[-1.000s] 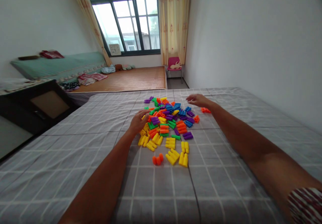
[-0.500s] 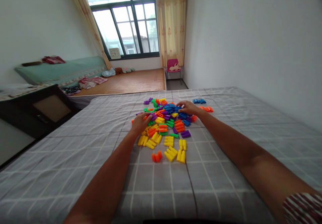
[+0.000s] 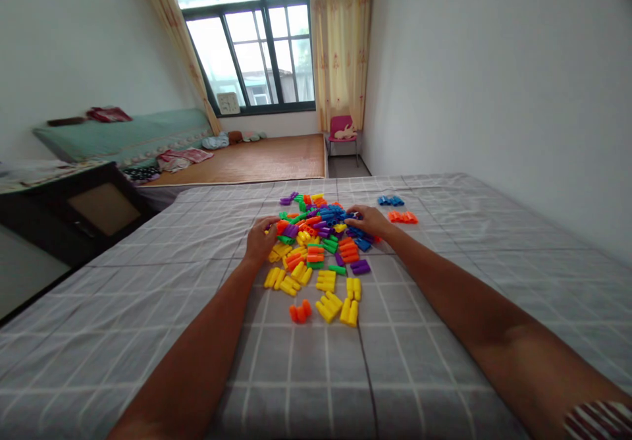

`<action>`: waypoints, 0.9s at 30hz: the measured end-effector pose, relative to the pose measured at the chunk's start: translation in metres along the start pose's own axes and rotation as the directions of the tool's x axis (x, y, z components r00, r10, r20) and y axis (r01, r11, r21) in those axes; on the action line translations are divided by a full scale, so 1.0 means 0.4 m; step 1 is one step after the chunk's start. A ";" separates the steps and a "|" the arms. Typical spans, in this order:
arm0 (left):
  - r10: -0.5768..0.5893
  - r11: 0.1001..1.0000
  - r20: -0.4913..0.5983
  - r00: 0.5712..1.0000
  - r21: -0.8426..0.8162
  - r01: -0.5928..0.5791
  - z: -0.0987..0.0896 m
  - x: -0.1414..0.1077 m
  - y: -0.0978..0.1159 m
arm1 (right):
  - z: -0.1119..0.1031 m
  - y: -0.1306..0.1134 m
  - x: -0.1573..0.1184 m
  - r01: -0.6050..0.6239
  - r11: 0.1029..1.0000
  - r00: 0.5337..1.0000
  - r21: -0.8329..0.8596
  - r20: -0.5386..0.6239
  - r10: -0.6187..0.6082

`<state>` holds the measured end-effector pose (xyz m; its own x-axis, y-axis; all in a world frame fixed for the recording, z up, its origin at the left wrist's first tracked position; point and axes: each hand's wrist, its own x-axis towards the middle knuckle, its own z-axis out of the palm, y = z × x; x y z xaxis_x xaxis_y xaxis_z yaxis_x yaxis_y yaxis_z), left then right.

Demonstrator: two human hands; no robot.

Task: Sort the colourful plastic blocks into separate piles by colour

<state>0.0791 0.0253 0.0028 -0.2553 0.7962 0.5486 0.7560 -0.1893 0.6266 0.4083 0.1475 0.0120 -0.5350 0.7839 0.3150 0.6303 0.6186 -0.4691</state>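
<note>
Blue blocks (image 3: 395, 200) newly beyond orange blocks (image 3: 403, 217), right hand (image 3: 369, 220) now at the pile (image 3: 323, 232) opposite left hand (image 3: 259, 238), both grips unclear.

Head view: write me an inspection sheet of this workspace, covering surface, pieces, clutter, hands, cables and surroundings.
Surface: gray checked cloth, wrinkled at left.
Pieces: mixed-color plastic pile; a blue row and an orange row lie apart to the right.
Clutter: clothes on the far bed.
Left hand: at the pile's left edge; grip unclear.
Right hand: at the pile's right side, by blue pieces; grip unclear.
Cables: nothing seen.
Surroundings: window, curtain, pink chair, dark cabinet.
</note>
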 end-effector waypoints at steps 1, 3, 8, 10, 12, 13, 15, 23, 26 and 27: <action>-0.004 1.000 0.012 1.000 -0.005 0.004 0.000 -0.001 0.001 | 0.007 -0.005 0.001 -0.013 0.999 1.000 -0.039 -0.017 0.012; -0.007 1.000 0.029 1.000 -0.010 0.007 0.002 -0.003 0.003 | 0.021 -0.015 0.002 -0.041 0.994 0.998 -0.106 -0.059 0.035; 0.029 0.999 0.058 0.998 0.015 -0.030 0.006 -0.005 0.006 | 0.038 -0.019 0.007 -0.071 0.992 0.994 -0.109 -0.088 0.061; 0.037 0.999 0.063 0.997 0.022 -0.038 0.006 -0.005 0.005 | 0.018 0.001 0.016 -0.069 0.996 0.992 -0.052 -0.108 0.063; 0.041 0.999 0.064 0.997 0.024 -0.043 0.005 -0.006 0.003 | -0.026 0.043 0.034 -0.075 0.997 0.981 0.017 -0.176 0.077; 0.044 0.999 0.066 0.997 0.022 -0.046 0.004 -0.006 0.002 | -0.055 0.072 0.046 -0.088 0.995 0.972 0.043 -0.215 0.095; 0.047 0.999 0.071 0.996 0.019 -0.049 0.005 -0.007 0.001 | -0.117 0.139 0.071 -0.148 0.988 0.953 0.048 -0.259 0.155; 0.046 0.999 0.078 0.996 0.021 -0.048 0.008 -0.006 0.005 | -0.199 0.323 0.131 -0.283 0.944 0.956 -0.171 0.026 0.291; 0.057 0.998 0.082 0.995 0.018 -0.058 0.007 -0.007 0.005 | -0.176 0.328 0.138 -0.256 0.947 0.959 -0.192 0.074 0.275; 0.060 0.998 0.085 0.995 0.017 -0.061 0.007 -0.008 0.005 | -0.169 0.327 0.140 -0.252 0.944 0.958 -0.215 0.085 0.275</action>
<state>0.0831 0.0239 0.0010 -0.1574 0.8296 0.5358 0.7806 -0.2278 0.5820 0.4990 0.2759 0.0241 -0.3867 0.9166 0.1020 0.8504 0.3972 -0.3451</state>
